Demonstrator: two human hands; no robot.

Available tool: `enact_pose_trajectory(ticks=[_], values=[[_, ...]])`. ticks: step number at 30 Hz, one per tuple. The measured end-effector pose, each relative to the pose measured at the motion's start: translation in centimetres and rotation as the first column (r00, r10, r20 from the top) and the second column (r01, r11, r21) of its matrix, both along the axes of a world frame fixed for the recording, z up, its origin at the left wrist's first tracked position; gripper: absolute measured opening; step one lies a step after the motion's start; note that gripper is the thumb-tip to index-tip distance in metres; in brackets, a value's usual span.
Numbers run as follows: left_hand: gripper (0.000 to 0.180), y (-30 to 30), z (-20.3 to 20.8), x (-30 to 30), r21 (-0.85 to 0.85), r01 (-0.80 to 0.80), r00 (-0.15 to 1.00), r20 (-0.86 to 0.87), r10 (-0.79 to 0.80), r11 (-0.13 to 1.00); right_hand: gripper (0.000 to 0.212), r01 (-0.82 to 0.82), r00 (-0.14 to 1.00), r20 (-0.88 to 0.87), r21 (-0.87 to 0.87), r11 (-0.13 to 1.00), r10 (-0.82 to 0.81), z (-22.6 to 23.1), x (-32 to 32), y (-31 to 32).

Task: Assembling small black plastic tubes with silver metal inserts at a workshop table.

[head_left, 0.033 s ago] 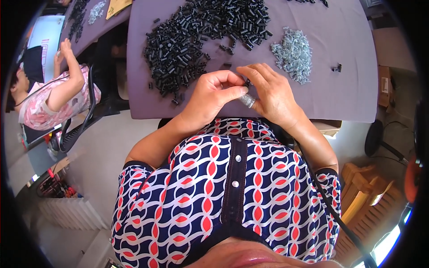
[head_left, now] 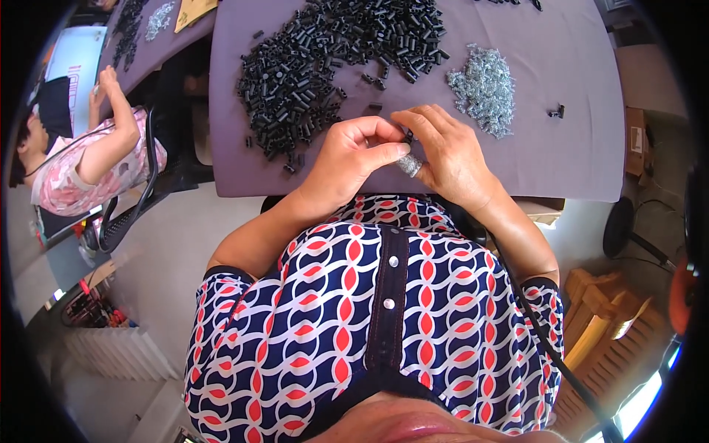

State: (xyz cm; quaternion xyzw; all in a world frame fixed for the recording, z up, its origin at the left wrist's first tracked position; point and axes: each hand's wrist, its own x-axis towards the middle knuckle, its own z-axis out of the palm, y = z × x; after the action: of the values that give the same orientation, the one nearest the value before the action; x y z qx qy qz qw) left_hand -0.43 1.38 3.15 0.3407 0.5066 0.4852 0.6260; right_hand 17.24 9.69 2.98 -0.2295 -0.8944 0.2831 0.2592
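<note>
My left hand [head_left: 356,153] pinches a small black plastic part [head_left: 408,137] between thumb and forefinger, above the table's near edge. Against it my right hand [head_left: 449,151] is closed, fingers bent over the same part; its thumb wears a grey wrapping [head_left: 410,165]. Fingers cover most of the part, so its exact shape is hidden. Beyond my left hand spreads a big heap of short black tubular parts [head_left: 295,85]. Past my right hand lies a pile of small shiny clear or silvery pieces [head_left: 484,92].
A purple-grey cloth covers the table [head_left: 561,159]. One black piece [head_left: 557,111] lies apart at the right. At the left, a co-worker [head_left: 96,162] sits at another table with similar piles. Cartons [head_left: 636,140] and a wooden chair [head_left: 598,317] stand at the right.
</note>
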Motion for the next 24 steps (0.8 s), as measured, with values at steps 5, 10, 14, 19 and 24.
enact_pose_trajectory(ticks=[5, 10, 14, 19, 24], values=[[0.018, -0.1, 0.8, -0.2, -0.175, 0.043, 0.962, 0.272, 0.006, 0.984, 0.044, -0.024, 0.994, -0.106, -0.050, 0.998, 0.018, -0.2, 0.3, 0.1], [0.025, -0.1, 0.1, -0.7, -0.230, 0.207, 0.850, 0.524, -0.058, 0.951, 0.042, -0.114, 0.976, -0.206, -0.185, 0.976, 0.075, -0.4, 0.4, 0.0], [0.026, -0.5, -0.9, -0.7, -0.209, 0.220, 0.796, 0.603, -0.052, 0.953, 0.043, -0.126, 0.971, -0.220, -0.127, 0.984, 0.096, -0.6, 0.2, -0.1], [0.024, -1.0, -2.0, -0.4, -0.195, 0.181, 0.793, 0.609, -0.025, 0.964, 0.042, -0.118, 0.975, -0.198, -0.057, 0.991, 0.105, -0.8, 0.2, -0.1], [0.024, -1.3, -2.4, -0.1, -0.220, 0.177, 0.754, 0.657, 0.012, 0.959, 0.047, -0.139, 0.982, -0.134, -0.051, 0.989, 0.131, -1.7, 0.5, -0.4]])
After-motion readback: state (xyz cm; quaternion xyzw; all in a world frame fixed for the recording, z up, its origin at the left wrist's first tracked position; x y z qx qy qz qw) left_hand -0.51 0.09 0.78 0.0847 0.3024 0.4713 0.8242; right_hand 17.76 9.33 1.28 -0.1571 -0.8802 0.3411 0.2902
